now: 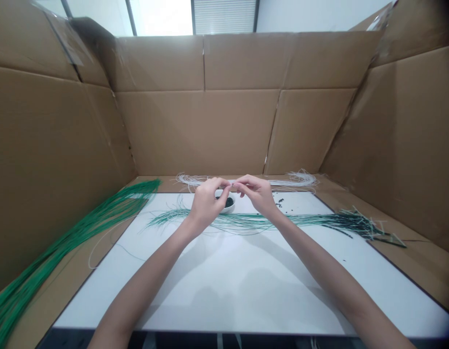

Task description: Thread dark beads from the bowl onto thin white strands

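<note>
My left hand (207,199) and my right hand (256,193) meet fingertip to fingertip above the far middle of the white table (224,286). Both are closed in a pinch on something very small and thin between them, too fine to name. Just under the fingertips stands a small white bowl (227,204) holding dark little pieces. A long bundle of thin green wires (253,222) lies across the table under my wrists.
A thick sheaf of green wires (75,232) runs along the left cardboard floor. White wires (293,180) lie coiled along the back edge. Dark crumbs (286,202) are scattered right of the bowl. Cardboard walls (231,126) enclose the table on three sides.
</note>
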Available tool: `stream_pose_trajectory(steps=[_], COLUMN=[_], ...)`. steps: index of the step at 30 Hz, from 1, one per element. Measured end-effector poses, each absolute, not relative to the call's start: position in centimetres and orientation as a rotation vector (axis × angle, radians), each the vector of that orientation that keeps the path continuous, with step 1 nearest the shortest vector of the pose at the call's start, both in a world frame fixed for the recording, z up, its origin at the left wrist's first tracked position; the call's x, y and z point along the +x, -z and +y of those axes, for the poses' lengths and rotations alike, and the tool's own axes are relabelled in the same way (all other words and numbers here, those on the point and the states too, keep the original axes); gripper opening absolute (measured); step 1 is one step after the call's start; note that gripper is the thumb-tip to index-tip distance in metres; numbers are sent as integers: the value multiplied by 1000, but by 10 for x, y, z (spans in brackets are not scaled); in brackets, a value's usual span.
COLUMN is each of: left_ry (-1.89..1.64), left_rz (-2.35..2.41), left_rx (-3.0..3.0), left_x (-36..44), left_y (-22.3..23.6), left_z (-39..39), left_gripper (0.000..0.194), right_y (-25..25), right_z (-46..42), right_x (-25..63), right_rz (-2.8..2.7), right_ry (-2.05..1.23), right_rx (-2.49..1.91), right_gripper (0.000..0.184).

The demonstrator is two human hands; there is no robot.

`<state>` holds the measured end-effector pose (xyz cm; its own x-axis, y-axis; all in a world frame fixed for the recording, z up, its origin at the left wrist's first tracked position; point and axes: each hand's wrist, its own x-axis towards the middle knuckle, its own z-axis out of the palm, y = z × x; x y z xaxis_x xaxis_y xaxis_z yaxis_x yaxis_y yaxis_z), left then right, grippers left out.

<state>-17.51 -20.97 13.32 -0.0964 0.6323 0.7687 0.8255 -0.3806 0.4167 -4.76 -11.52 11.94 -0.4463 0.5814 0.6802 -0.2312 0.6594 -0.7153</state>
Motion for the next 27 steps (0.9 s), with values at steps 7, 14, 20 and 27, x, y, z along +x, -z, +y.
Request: stream_pose_trajectory(steps=[7, 14, 20, 27], left_ry=[1583, 1551, 1557, 1667], left_rz=[-1605, -1547, -1560, -1776], left_rx=[-1920, -1913, -2005, -1983], left_x=[-177, -179, -181, -184], left_y=[-130, -127, -125, -127], left_z=[-206, -204, -200, -197], left_gripper=[12, 11, 13, 11], right_y=[-125, -125, -128, -130], right_z=[-113, -112, -116, -114], right_x=[-42, -39, -36, -35], right_rz=[-1862, -1962, -2031, -2005], right_ry=[-1018, -811, -641, -570], right_rx=[-236, -291, -263, -344], right_gripper=[11, 16, 18, 18])
